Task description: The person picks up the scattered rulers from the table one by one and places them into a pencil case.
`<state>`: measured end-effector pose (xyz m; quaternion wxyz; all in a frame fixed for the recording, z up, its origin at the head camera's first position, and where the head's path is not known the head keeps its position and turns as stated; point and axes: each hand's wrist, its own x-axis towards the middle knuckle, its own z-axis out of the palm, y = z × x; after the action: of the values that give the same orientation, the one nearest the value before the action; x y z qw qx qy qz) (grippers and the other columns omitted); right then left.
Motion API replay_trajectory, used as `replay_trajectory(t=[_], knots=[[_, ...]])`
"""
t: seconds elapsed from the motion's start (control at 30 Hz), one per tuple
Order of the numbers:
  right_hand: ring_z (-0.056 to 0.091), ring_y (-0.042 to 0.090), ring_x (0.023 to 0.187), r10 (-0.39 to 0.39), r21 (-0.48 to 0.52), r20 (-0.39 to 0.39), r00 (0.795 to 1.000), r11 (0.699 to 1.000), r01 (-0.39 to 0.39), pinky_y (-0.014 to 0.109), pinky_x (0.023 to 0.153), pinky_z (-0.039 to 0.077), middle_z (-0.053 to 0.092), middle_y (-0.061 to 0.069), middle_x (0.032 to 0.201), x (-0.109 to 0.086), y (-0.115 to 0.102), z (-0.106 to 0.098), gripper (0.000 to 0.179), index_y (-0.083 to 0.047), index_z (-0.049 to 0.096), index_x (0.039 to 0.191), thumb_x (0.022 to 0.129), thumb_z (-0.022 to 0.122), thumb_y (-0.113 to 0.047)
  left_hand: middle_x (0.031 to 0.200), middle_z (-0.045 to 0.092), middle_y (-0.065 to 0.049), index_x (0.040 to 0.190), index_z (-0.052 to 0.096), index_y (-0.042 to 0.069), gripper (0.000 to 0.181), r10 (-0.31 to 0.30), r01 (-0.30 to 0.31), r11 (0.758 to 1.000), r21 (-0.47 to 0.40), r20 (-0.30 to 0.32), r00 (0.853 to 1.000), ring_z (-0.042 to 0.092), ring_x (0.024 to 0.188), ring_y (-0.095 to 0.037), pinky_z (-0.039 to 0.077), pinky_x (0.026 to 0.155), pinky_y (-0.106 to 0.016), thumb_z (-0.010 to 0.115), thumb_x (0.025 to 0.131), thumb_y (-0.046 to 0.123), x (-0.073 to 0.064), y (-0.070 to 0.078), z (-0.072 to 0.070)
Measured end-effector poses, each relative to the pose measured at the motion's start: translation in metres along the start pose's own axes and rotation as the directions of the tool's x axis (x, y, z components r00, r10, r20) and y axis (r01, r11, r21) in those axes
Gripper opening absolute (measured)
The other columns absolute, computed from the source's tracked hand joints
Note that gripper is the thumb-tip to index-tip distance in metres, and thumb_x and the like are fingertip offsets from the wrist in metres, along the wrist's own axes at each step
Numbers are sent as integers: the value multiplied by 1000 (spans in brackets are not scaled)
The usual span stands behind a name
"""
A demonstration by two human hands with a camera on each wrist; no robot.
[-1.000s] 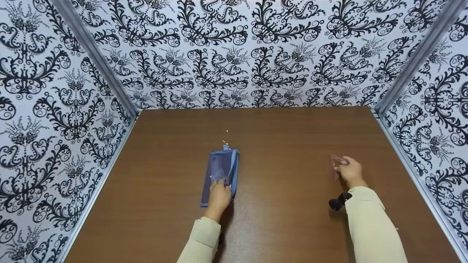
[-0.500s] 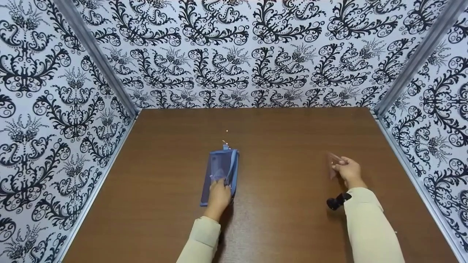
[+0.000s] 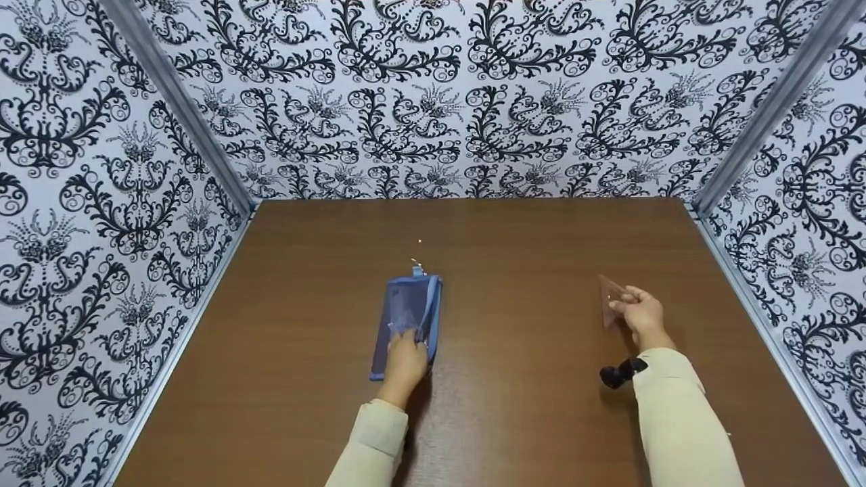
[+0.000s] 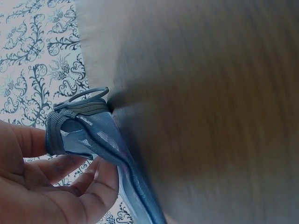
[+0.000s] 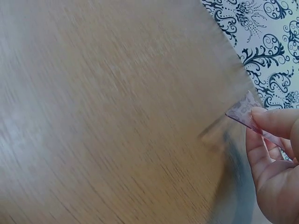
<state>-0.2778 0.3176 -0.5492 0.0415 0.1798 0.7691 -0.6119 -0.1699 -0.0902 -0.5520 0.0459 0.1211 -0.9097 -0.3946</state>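
Observation:
A blue mesh zip pouch [image 3: 399, 304] lies on the table left of centre, with a clear, pale flat thing showing inside. My left hand [image 3: 407, 358] grips it near its close right part; in the left wrist view the thumb and fingers of the left hand [image 4: 60, 186] hold the pouch's gaping zip end [image 4: 84, 135]. To the right, my right hand [image 3: 644, 316] pinches a see-through pinkish set square [image 3: 609, 301] just above the table. The right wrist view has the right hand [image 5: 275, 172] with thumb and fingers on the set square's [image 5: 243, 111] edge, one corner pointing outward.
The brown wooden table [image 3: 514, 270] meets a patterned back wall [image 3: 521, 115] and side walls with metal edge strips [image 3: 741, 291]. A black wrist camera [image 3: 619, 372] sticks out at my right cuff. A small bright metal clip [image 3: 418, 264] lies at the pouch's far end.
My right hand has drifted slightly left with the set square, which has turned and shows more of its face. The left hand and the pouch stay practically where they were.

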Motion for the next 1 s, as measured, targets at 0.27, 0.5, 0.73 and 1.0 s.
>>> replay_trajectory(t=[0.27,0.5,0.73,1.0], knots=[[52,-4,81,5,75,-31,1000,997,-3,12,71,48,57,2,106,-1,1,5,66,7,30,147,88,62,4,118,55,-30,121,58,-10,34,8,-8,1000,1,5,1000,50,114,-47,42,96,-54,52,91,5,0,0,0],[54,-2,79,19,96,-37,999,995,-16,14,72,49,56,0,104,-4,2,10,66,6,31,146,89,62,3,118,55,-30,121,58,-10,34,22,-22,1000,14,4,1000,50,114,-47,42,97,-53,54,91,6,1,-1,0],[62,5,80,38,237,-29,999,971,-31,21,75,53,54,2,101,-6,-1,16,69,3,30,147,87,64,6,111,57,-29,117,60,-10,34,36,-36,999,16,-37,999,51,108,-47,42,96,-52,58,87,5,-2,-1,1],[59,1,75,28,312,-19,999,950,-21,19,75,53,55,-1,95,-9,-4,25,70,5,27,147,86,61,11,112,57,-30,117,61,-10,34,35,-35,999,0,-47,998,51,109,-47,41,96,-52,58,87,5,0,-1,2]])
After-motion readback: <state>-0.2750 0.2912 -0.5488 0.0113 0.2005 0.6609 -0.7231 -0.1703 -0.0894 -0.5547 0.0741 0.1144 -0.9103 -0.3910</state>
